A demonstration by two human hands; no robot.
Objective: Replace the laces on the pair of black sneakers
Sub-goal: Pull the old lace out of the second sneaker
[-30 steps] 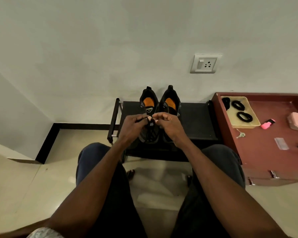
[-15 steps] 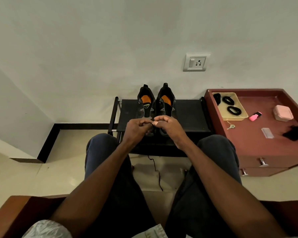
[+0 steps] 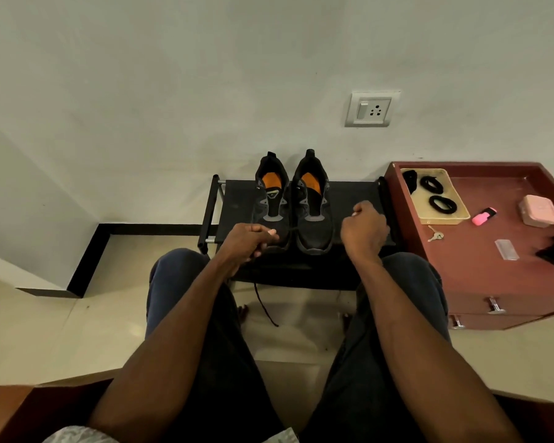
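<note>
Two black sneakers with orange insoles, the left sneaker (image 3: pixel 272 206) and the right sneaker (image 3: pixel 312 203), stand side by side on a low black rack (image 3: pixel 349 193), toes toward me. My left hand (image 3: pixel 248 243) pinches a black lace (image 3: pixel 264 306) in front of the left sneaker's toe; its loose end hangs down toward the floor. A thin stretch of the lace runs right from that hand and is lost against the dark shoes. My right hand (image 3: pixel 363 230) is curled tight to the right of the right sneaker, as if pinching the lace's other end.
A red-brown drawer unit (image 3: pixel 480 251) stands right of the rack. On it are a tan tray (image 3: pixel 445 217) with coiled black laces (image 3: pixel 442 204), a key (image 3: pixel 435 235), a pink highlighter (image 3: pixel 484 215) and a pink case (image 3: pixel 539 210). A wall socket (image 3: pixel 371 108) is above; my knees are below.
My hands were together at the sneakers' toes; they have pulled apart, the right hand moving right and the left staying low left. The camera has tilted back.
</note>
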